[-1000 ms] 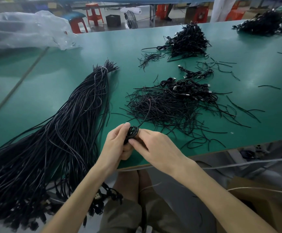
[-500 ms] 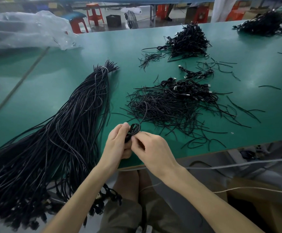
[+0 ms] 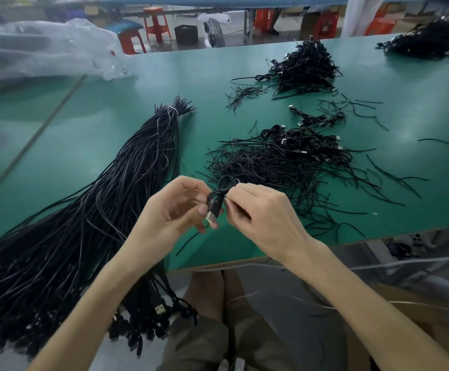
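A small coiled black USB cable with a silver plug at its lower end hangs between my hands, just above the near edge of the green table. My right hand pinches the coil near its middle with curled fingers. My left hand is beside it, palm turned up; its thumb touches the plug and the fingers are loosely curled behind the cable. A long bundle of black cables lies to the left, tied with a white band at its far end.
A heap of thin black ties and coiled cables lies right of my hands. Two more piles of coiled cables sit farther back. A clear plastic bag lies at the back left. My knees are below the table edge.
Both hands have lifted slightly and parted. The left hand has turned palm up and loosened, so the cable's silver plug now shows between the hands.
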### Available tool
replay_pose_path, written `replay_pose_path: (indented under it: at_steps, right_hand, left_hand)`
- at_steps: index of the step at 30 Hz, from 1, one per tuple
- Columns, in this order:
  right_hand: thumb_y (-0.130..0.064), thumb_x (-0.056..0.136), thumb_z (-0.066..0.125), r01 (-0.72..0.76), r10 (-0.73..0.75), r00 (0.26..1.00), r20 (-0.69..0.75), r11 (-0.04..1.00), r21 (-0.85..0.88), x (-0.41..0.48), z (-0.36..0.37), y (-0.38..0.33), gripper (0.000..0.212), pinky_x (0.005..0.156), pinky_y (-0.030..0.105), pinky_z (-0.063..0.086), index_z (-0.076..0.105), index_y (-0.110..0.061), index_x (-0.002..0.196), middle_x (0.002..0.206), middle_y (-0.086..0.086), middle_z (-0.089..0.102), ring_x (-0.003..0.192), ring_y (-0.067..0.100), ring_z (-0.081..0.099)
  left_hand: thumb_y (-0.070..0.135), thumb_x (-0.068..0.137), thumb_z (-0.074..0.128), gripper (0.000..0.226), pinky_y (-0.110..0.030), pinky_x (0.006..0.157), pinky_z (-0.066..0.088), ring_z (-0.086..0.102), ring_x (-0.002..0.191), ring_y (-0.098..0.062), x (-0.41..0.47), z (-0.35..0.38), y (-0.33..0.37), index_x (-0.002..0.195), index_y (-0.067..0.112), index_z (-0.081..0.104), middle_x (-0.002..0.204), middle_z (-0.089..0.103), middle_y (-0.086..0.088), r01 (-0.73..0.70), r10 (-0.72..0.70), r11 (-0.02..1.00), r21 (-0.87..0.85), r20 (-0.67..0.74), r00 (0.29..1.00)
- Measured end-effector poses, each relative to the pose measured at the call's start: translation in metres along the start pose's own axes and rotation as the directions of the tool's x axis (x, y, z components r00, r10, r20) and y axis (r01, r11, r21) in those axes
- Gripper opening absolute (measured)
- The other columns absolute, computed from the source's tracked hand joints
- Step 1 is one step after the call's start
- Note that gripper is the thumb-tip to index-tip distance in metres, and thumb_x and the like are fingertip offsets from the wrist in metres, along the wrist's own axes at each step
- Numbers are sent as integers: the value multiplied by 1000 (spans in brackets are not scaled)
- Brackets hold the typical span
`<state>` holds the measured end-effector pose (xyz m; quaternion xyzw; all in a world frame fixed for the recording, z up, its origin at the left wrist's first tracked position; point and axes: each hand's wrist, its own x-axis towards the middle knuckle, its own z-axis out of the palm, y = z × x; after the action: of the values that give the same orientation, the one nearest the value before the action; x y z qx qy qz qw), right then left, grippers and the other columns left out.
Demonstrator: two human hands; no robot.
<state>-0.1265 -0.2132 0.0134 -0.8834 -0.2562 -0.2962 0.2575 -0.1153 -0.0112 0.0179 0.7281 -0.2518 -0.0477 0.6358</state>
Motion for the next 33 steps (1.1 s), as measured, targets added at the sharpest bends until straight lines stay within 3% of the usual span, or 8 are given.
replay_pose_path:
  at_steps: [3,7,12,16,22,25,28,33]
  right_hand:
    - [-7,98,57,31,-31,1000,0,999,20,1,-2,-6,23,61,33,43,60,-4,76,70,5,58,62,24,52]
    - [-5,98,62,39,-41,998,38,997,62,-4,-5,-5,18,61,34,43,62,-4,80,73,5,59,63,23,52]
    - [-5,97,61,32,-31,999,-11,992,119,-5,-5,-8,10,69,37,54,71,-2,93,84,4,67,72,24,62]
    - [-10,100,56,-12,23,998,-60,983,182,-5,-2,-10,18,72,32,50,70,-1,94,83,-3,62,73,13,56]
    - [-13,103,52,-43,57,993,-105,991,129,-9,9,-6,28,64,38,48,63,-1,81,72,5,58,66,21,52]
    - [-10,101,54,-32,36,995,-88,998,45,-12,13,-4,25,63,39,50,63,-2,79,70,5,59,64,23,54]
    - [-7,98,55,15,-18,998,-56,998,-59,-13,14,-1,24,60,39,49,61,-4,75,67,5,56,61,23,52]
    - [-9,95,55,24,-25,999,-29,999,-36,-18,11,1,20,62,36,47,64,-3,78,70,5,60,63,21,53]
  left_hand:
    - [17,91,74,18,-49,81,52,60,100,-25,5,-2,0,105,12,64,108,59,-14,-106,124,976,188,-89,988]
    - [37,94,70,53,-40,116,40,48,141,-17,13,-11,3,141,18,56,146,57,4,-232,217,906,354,82,973]
    - [31,100,57,32,-32,92,52,67,104,-18,16,-6,8,115,9,73,107,70,-1,-208,184,882,422,97,978]
    - [35,101,54,26,-12,76,42,61,80,-4,18,0,16,97,17,72,84,62,12,-148,148,903,403,34,988]
    - [42,95,60,28,-26,55,45,48,60,-18,25,12,18,98,15,64,64,57,-12,77,-58,973,216,-91,994]
    - [31,99,65,22,-22,49,42,47,52,-15,29,13,11,100,10,63,56,54,-1,197,-172,968,154,-160,972]
    - [23,108,50,26,-23,54,48,56,52,-15,27,7,8,102,5,67,59,58,1,210,-200,976,54,-143,969]
    - [8,104,49,27,-32,77,53,61,77,-24,18,-4,10,124,-5,61,84,65,-11,156,-124,971,-182,174,977]
